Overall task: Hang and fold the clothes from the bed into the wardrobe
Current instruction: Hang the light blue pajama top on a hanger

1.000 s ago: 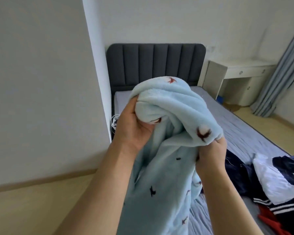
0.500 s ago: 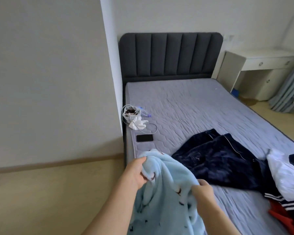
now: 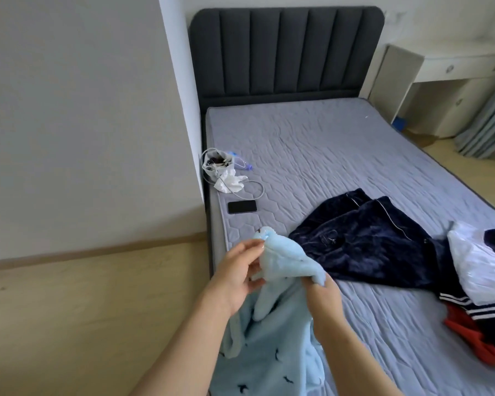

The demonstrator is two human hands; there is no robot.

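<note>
Lower centre of the frame: you hold the light blue fleece garment (image 3: 280, 350) in front of the near left corner of the bed (image 3: 326, 155), its printed body hanging out of view past the bottom edge. Your left hand (image 3: 237, 277) pinches a bunched end of the fleece between thumb and curled fingers. Your right hand (image 3: 323, 298), just to its right, is closed round another fold, its back to the camera. The two-handed hold looks meant to find an edge or collar, so the piece can be straightened for hanging or folding. Right of centre, a navy garment (image 3: 363, 244) lies spread on the mattress. A white-and-navy top (image 3: 475, 261) and a red piece (image 3: 469, 338) sit at the right edge, apparently awaiting their turn. A phone (image 3: 242, 207) lies near the mattress's left edge. No wardrobe shows.
</note>
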